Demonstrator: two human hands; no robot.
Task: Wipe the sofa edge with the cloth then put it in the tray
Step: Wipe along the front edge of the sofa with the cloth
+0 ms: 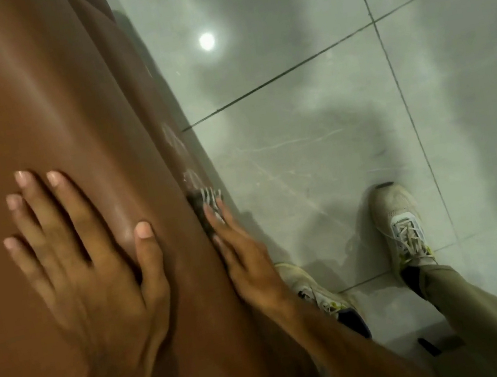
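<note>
sofa top: bare above the flat left hand | sofa side face: right hand pressing cloth blocks the lower edge, upper run free | floor: open beside sofa; two shoes near its base

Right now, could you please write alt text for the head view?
The right hand presses a striped cloth against the edge of a brown sofa, while the left hand rests flat on it. Tiled floor lies beside.
</note>
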